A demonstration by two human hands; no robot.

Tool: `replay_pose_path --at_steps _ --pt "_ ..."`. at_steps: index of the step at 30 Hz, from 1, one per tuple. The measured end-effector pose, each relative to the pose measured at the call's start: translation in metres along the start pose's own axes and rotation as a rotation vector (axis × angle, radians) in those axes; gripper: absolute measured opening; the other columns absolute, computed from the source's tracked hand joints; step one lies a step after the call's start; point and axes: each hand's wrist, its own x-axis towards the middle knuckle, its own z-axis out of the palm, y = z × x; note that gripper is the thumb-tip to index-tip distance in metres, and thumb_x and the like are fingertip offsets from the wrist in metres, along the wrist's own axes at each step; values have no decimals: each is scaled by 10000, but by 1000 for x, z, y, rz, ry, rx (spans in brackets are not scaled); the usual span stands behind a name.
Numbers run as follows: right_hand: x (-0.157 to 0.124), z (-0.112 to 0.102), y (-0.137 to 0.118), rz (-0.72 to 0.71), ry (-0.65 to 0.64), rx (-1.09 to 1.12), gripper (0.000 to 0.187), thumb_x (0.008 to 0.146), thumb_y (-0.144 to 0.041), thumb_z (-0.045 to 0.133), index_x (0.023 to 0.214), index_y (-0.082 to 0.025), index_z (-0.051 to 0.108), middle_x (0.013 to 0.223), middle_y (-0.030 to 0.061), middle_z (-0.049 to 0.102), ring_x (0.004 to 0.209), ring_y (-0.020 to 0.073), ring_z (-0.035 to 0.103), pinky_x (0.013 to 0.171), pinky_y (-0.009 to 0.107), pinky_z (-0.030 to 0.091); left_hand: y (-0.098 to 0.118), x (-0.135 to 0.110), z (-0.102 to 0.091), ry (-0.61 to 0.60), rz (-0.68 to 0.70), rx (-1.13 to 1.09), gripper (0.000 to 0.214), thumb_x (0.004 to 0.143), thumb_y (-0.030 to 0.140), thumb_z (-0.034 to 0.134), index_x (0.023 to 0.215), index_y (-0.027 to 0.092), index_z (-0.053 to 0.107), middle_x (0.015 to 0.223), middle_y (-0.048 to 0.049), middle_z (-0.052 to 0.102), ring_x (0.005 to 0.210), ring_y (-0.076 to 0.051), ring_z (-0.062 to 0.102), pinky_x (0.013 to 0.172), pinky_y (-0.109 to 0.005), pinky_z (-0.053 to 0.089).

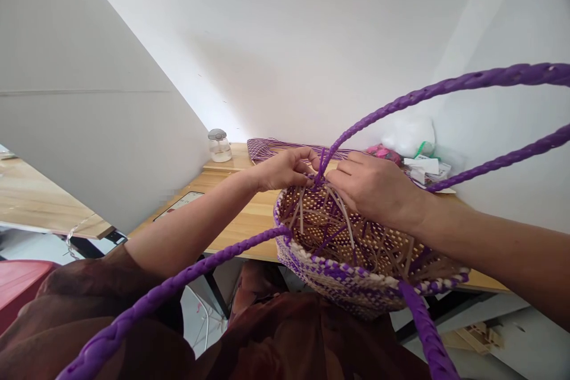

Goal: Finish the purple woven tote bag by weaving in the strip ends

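A woven basket in purple and cream sits at the table's front edge, close against my body, its opening tilted up. Loose cream and purple strip ends hang inside it. Braided purple handles rise from its far rim, and another braided handle runs from the near rim past me. My left hand pinches the far rim, just left of where a handle joins. To the right of that joint, my right hand is closed at the same rim, its fingertips partly hidden.
A wooden table stands against white walls. On it are a lidded clear jar, a bundle of woven purple strips, a phone-like flat object, a pink bundle and a white plastic bag. A grey partition rises left.
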Motion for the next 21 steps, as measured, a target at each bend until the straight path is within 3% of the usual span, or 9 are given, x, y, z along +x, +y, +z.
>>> replay_pose_path --at_steps 6,9,11,15,21 --pt "5 3 2 181 8 271 176 891 -177 512 933 -141 679 874 89 678 799 213 586 725 342 416 2 -3 4 15 48 17 337 660 82 746 969 179 654 822 -42 725 725 -146 673 643 -253 523" --pt "6 6 6 235 -14 343 168 891 -198 524 920 -157 684 845 71 681 766 201 591 691 333 404 6 -4 7 29 76 83 321 637 63 750 935 177 717 890 -51 744 796 -153 681 732 -275 544" --pt "4 9 8 232 -15 377 162 889 -193 522 917 -164 679 867 66 687 787 201 599 703 332 405 7 -4 10 77 82 157 279 645 67 745 900 181 750 910 -55 752 804 -150 678 762 -277 544" --pt "2 13 10 223 3 417 174 877 -154 508 945 -163 667 905 77 686 831 205 599 737 334 411 7 -4 13 193 27 222 130 739 127 684 831 167 767 825 -67 751 704 -127 655 678 -249 526" --pt "7 11 4 209 40 393 158 849 -296 636 917 -156 663 906 90 677 888 234 580 796 353 426 6 -5 16 223 12 237 73 717 142 707 780 154 742 773 -60 735 654 -116 625 611 -234 492"
